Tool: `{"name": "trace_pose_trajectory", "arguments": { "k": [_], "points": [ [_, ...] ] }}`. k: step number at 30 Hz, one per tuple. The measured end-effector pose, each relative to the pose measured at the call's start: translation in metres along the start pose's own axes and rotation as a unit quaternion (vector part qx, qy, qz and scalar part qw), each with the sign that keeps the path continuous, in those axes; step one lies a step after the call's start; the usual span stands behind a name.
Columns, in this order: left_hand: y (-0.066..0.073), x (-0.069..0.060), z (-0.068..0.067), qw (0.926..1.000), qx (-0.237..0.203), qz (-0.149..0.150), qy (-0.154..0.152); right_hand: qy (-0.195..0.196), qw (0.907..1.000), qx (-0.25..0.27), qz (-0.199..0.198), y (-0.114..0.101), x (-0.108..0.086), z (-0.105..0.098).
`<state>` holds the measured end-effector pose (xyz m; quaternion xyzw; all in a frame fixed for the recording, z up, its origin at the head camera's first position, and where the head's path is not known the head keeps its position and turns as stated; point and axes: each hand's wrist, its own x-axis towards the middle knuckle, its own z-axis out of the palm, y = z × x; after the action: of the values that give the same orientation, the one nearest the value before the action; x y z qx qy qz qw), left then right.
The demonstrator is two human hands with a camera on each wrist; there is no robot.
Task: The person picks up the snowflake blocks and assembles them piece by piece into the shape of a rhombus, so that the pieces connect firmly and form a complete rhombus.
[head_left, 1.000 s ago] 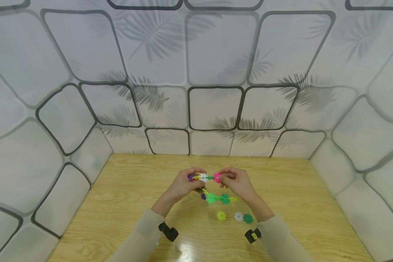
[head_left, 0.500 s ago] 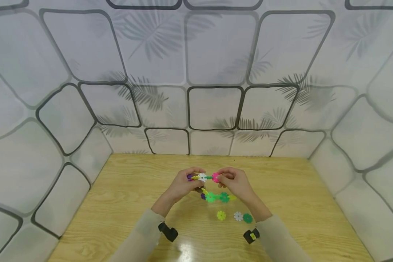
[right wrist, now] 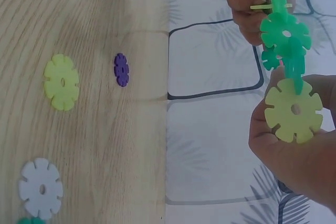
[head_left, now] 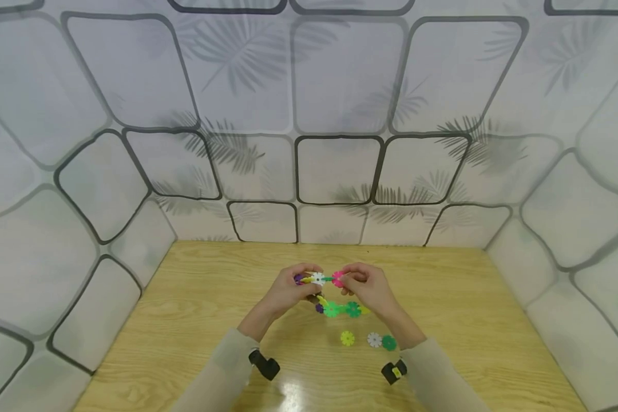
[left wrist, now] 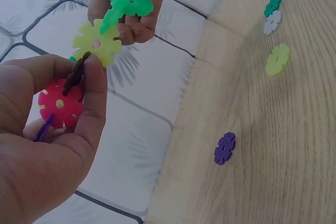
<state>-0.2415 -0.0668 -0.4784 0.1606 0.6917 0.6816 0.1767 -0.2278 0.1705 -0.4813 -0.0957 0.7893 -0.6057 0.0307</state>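
Observation:
A chain of joined notched discs hangs between both hands above the table. My left hand grips its left part; in the left wrist view a red-pink disc, a brown disc and a yellow disc show at its fingers. With thumb and fingers, my right hand pinches the pink disc at the upper end, beside a white disc. The lower strand has green discs and, in the right wrist view, a yellow end disc in front of the right hand.
On the wooden table lie a loose yellow disc, a white disc and a green disc near the right forearm. A purple disc lies there too. Patterned walls stand around the table.
The right hand and the pink disc have shifted slightly left, towards the left hand. The lower strand's yellow end is now more covered by the right hand. Both grips are kept.

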Motion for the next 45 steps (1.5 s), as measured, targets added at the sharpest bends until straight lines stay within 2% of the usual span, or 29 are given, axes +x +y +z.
{"name": "trace_pose_trajectory", "arguments": {
  "k": [8,18,22,26,29,32,35,41,45],
  "points": [
    [-0.002,0.0,0.005,0.9998,-0.022,0.004,0.001,0.011,0.9999,-0.002,-0.005,-0.006,-0.002,-0.002],
    [-0.003,-0.002,0.008,0.9974,-0.065,-0.029,0.006,0.01,0.9999,-0.012,0.007,-0.003,0.0,-0.007],
    [-0.004,-0.003,0.007,0.9961,-0.075,-0.047,-0.006,0.003,0.9996,-0.026,0.006,-0.005,0.0,-0.007],
    [-0.005,-0.003,0.005,0.9954,-0.072,-0.059,-0.022,-0.021,0.999,-0.04,-0.005,-0.005,0.0,-0.008],
    [-0.005,-0.004,0.005,0.9957,-0.058,-0.063,-0.034,-0.043,0.9979,-0.047,-0.012,-0.003,0.001,-0.008],
    [-0.005,-0.005,0.006,0.9975,-0.021,-0.054,-0.04,-0.057,0.997,-0.049,-0.016,0.0,0.003,-0.008],
    [-0.004,-0.007,0.008,0.9984,0.019,-0.035,-0.04,-0.06,0.9969,-0.047,-0.02,0.0,0.003,-0.008],
    [-0.001,-0.009,0.012,0.9976,0.044,-0.015,-0.051,-0.058,0.9981,-0.014,-0.012,-0.001,0.003,-0.006],
    [0.0,-0.009,0.014,0.9953,0.088,0.007,-0.039,-0.061,0.9981,-0.002,-0.009,-0.003,0.003,-0.003]
  ]
}}
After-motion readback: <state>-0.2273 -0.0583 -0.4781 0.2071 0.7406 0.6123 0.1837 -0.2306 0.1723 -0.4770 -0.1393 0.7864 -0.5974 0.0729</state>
